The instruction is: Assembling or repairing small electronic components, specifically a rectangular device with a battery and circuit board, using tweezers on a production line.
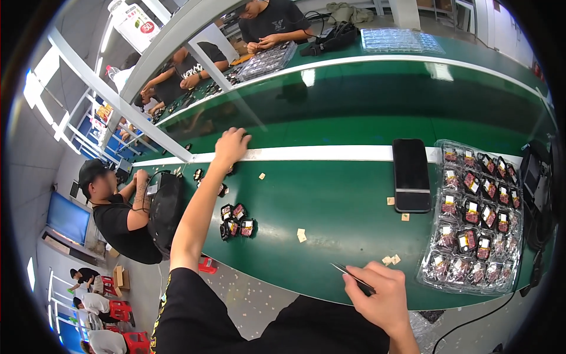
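Observation:
My left hand (232,146) reaches out across the white rail (312,154) at the back of the green table. Its fingers are apart and a little bent, and I see nothing in them. Beneath that arm, a few small dark items (223,190) lie partly hidden. Nearer me is a cluster of small black packs (237,222) with red and white labels. Above the table's front edge, my right hand (379,293) is closed around metal tweezers (348,271), their tips pointing left and away. To its right sits a clear compartment tray (425,268) holding several similar packs.
A black phone (411,171) lies against the rail, left of the tray. Small paper bits (301,235) are scattered over the green table (330,200). A black device with a cable (530,177) stands at far right. Co-workers sit across and at left, one (121,212) beside a black bag (167,206).

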Tool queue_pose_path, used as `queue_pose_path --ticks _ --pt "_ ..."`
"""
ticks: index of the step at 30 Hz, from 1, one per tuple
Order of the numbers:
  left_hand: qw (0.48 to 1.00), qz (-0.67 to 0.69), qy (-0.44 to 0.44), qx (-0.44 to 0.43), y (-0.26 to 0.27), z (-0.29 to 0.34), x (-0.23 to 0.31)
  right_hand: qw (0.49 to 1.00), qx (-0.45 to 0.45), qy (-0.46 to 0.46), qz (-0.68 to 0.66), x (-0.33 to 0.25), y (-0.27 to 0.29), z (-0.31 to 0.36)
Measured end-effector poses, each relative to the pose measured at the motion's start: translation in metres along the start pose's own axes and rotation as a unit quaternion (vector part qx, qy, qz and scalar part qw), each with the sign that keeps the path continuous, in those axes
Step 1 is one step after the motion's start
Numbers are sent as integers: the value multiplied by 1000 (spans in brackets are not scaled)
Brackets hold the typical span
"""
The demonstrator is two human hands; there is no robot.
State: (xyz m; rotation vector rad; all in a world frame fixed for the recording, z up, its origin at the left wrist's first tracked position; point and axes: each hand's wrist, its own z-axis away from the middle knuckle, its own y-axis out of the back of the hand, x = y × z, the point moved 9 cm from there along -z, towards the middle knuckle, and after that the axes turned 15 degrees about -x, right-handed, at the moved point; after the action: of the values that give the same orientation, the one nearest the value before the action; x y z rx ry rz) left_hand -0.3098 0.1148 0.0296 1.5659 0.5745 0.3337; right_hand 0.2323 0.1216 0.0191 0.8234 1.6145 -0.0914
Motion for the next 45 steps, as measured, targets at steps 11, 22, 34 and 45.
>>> queue_pose_path --ticks 11,22,34,45 --pt "854 300 -402 -142 44 104 191 994 73 -82 26 10 15 6" --pt "813 356 -435 -152 58 197 256 997 56 -55 17 10 15 -6" --pt "797 355 -453 -185 47 208 270 997 47 -50 21 12 13 -18" --pt "789 346 -465 -203 41 206 272 993 6 -85 80 15 3 -28"
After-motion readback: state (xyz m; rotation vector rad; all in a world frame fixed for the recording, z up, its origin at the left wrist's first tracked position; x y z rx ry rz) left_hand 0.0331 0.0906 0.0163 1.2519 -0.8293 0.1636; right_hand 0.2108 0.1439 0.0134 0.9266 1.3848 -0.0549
